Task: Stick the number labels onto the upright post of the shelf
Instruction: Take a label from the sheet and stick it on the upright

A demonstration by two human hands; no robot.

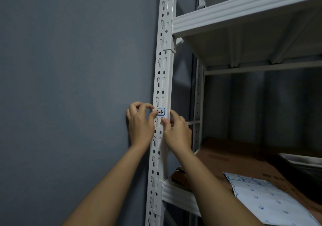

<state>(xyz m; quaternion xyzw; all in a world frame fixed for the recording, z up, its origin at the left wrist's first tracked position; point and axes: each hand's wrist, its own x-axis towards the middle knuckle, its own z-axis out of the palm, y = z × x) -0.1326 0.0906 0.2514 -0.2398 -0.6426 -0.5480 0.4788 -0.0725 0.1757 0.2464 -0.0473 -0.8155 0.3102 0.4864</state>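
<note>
— Now, the number label (160, 112) is seen on the front face of the upright post (163, 79), about midway between the two shelf beams, its left end under the left hand (141, 121).

— And the grip? The left thumb and fingertips are curled onto that left edge, pinching or pressing it. The right hand (176, 130) is held just below the label, fingers bent, nothing clearly held.

— Best done how?

— The label should be kept level, then smoothed from left to right so no bubble is trapped over the slots. The sticker sheet (271, 201) is left on the cardboard (244, 159).
</note>
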